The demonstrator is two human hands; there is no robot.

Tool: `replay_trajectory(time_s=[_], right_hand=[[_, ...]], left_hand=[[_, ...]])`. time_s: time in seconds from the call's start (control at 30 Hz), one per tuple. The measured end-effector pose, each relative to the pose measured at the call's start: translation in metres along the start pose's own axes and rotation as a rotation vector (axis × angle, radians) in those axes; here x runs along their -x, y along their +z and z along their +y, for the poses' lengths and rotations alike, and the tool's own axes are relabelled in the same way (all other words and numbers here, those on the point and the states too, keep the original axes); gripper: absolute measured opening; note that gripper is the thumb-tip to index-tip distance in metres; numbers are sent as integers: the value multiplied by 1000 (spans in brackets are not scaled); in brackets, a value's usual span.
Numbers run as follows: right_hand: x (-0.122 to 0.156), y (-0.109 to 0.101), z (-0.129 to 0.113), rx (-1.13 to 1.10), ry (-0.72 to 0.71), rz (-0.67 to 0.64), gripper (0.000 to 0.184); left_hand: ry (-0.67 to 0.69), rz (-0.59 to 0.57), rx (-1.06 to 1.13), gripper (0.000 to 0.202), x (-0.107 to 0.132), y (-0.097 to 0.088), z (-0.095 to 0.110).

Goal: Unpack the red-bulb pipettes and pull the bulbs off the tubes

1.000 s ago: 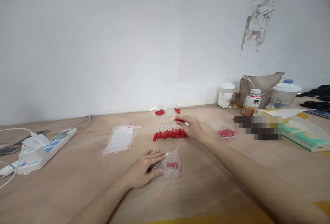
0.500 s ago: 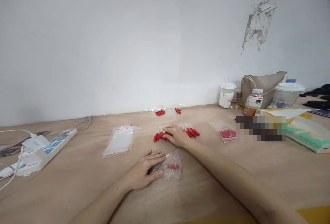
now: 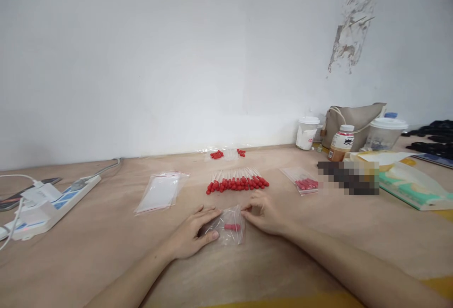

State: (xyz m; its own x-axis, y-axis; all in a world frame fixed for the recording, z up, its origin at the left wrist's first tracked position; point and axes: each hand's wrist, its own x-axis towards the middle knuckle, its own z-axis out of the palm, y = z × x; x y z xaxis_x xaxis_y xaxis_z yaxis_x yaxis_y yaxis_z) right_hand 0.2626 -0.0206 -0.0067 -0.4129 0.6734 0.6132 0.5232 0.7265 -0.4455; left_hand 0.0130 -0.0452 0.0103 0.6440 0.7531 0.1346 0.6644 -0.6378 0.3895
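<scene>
**Two hands on one small zip bag**

Your wooden table (image 3: 106, 251) runs up to a white wall. Far right stand a beige pouch (image 3: 354, 116), a lidded tub (image 3: 387, 131) and a drink bottle (image 3: 340, 142); far left lies a power strip (image 3: 53, 204). At mid-table a row of red-tipped droppers (image 3: 237, 183) sits between a stack of empty zip bags (image 3: 161, 192) and a filled bag (image 3: 302, 180). Nearest you, your left hand (image 3: 193, 232) lies flat, fingers spread, pressing the small zip bag (image 3: 230, 225), which holds one red piece. Your right hand (image 3: 267, 213) pinches that bag's right edge with curled fingers.
</scene>
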Motion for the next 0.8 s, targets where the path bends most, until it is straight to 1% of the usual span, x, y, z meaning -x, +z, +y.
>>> replay_trajectory(time_s=[0.13,0.27,0.33,0.47,0.53,0.57,0.63,0.7,0.77,0.8], right_hand=[[0,3,-10,-48,-1,-84,7],[1,3,-17,-49,-18,-199,12],[3,4,-18,-67,12,-222,12],[7,7,-17,-113,104,-186,8],[8,4,-14,-166,177,-186,6],[8,1,-12,-211,223,-185,8],[8,-9,-4,-331,313,-169,14],[5,-22,7,-467,384,-124,21],[1,-35,18,-589,458,-46,27],[-2,-42,24,-635,490,19,29]], left_hand=[[1,-13,-4,41,-3,1,3],[15,-19,-16,45,-3,2,3],[17,-37,-22,49,-2,3,2],[28,-79,-51,57,1,1,1],[28,-86,-62,58,1,1,2],[25,-88,-67,58,1,0,3],[20,-95,-75,57,2,0,4],[19,-94,-81,56,2,-1,4],[18,-87,-89,55,3,0,4],[14,-82,-92,55,3,0,4]])
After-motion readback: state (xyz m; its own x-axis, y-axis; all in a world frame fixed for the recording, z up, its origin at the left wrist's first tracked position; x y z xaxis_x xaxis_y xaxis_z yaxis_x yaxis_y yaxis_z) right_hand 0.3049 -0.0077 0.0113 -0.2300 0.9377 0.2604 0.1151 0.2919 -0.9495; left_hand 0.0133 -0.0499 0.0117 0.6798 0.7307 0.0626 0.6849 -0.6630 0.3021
